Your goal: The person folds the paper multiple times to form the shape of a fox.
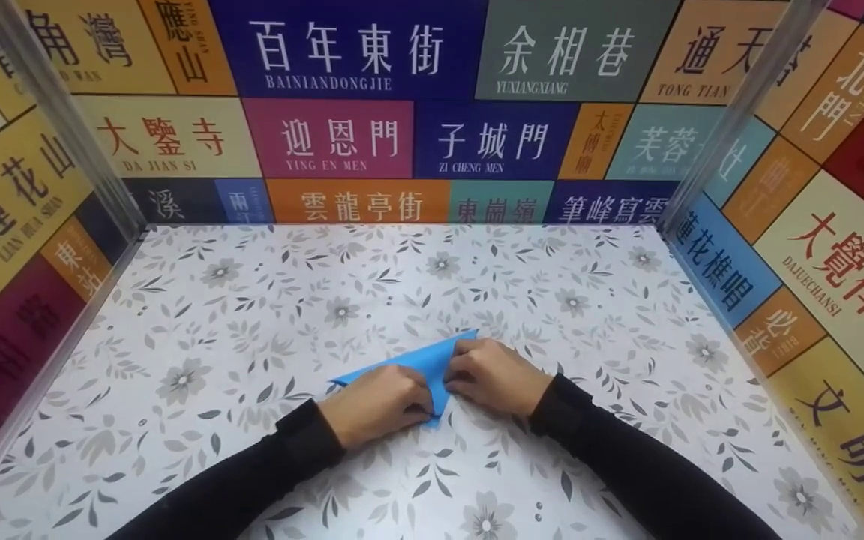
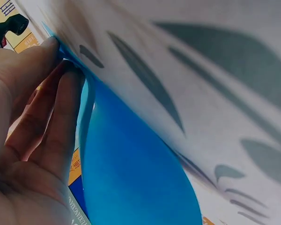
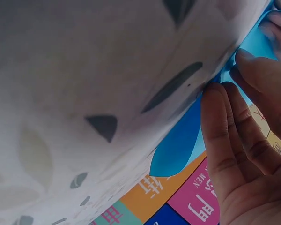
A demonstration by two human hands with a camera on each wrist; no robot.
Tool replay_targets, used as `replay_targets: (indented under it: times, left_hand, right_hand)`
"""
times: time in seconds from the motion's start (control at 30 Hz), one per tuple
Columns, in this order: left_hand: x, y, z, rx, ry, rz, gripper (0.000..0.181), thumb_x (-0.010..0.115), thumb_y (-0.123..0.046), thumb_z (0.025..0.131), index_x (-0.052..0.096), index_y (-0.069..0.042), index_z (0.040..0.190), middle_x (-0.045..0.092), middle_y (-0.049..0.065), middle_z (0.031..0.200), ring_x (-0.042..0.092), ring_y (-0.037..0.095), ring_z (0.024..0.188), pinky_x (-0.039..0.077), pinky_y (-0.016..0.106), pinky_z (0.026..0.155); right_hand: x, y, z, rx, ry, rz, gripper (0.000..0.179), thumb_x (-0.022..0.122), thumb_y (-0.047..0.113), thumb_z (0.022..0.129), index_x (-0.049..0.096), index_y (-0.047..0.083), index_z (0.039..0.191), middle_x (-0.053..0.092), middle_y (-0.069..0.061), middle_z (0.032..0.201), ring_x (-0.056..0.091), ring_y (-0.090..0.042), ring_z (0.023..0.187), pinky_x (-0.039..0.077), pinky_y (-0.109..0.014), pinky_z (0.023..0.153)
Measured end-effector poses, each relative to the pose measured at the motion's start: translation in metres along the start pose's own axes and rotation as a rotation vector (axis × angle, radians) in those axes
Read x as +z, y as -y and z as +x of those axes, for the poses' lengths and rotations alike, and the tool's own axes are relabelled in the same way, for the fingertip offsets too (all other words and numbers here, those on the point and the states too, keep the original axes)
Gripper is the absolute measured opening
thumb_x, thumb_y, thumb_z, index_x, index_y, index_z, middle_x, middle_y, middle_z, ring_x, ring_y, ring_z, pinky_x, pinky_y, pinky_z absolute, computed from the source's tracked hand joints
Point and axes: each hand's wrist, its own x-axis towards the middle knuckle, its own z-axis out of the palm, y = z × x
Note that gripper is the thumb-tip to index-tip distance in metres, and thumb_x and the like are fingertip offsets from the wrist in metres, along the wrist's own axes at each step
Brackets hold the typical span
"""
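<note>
A sheet of blue paper (image 1: 421, 360), folded over, lies near the middle of the flowered surface. My left hand (image 1: 383, 405) grips its near part, covering some of the lower edge. Seen from the left wrist, thumb and fingers of that hand (image 2: 37, 112) pinch an edge, and the paper (image 2: 136, 164) bulges in a loose curve beyond them. My right hand (image 1: 499, 375) holds the right side with bent fingers. In the right wrist view its thumb and fingertips (image 3: 215, 91) meet the paper's edge (image 3: 178, 145), with left-hand fingers (image 3: 278, 30) close by.
The white surface (image 1: 274, 300) carries a grey flower-and-leaf print. Upright panels with coloured sign tiles (image 1: 357, 52) enclose it at the back, left (image 1: 12, 202) and right (image 1: 837, 262). Clear strips (image 1: 732, 105) run down the corners.
</note>
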Motion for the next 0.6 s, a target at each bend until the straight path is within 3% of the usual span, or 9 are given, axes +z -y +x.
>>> replay_targets:
  times: [0.37, 0.6]
  left_hand:
    - [-0.0009, -0.0043, -0.0011, 0.018, 0.012, 0.036, 0.002, 0.091, -0.017, 0.101, 0.090, -0.018, 0.104, 0.087, -0.001, 0.108, 0.082, 0.016, 0.106, 0.068, 0.031, 0.100]
    - [-0.0026, -0.0027, -0.0022, 0.027, 0.042, 0.025, 0.009, 0.090, -0.022, 0.102, 0.091, -0.017, 0.110, 0.087, 0.000, 0.115, 0.083, 0.017, 0.112, 0.068, 0.033, 0.105]
  right_hand:
    - [0.0004, 0.0002, -0.0007, -0.003, 0.004, 0.018, 0.004, 0.093, 0.010, 0.098, 0.089, 0.011, 0.100, 0.078, -0.005, 0.097, 0.076, -0.021, 0.090, 0.066, -0.037, 0.085]
    - [0.0007, -0.0003, -0.0013, 0.028, 0.022, 0.032, 0.005, 0.093, 0.009, 0.098, 0.090, 0.013, 0.100, 0.081, -0.005, 0.099, 0.077, -0.021, 0.093, 0.067, -0.037, 0.088]
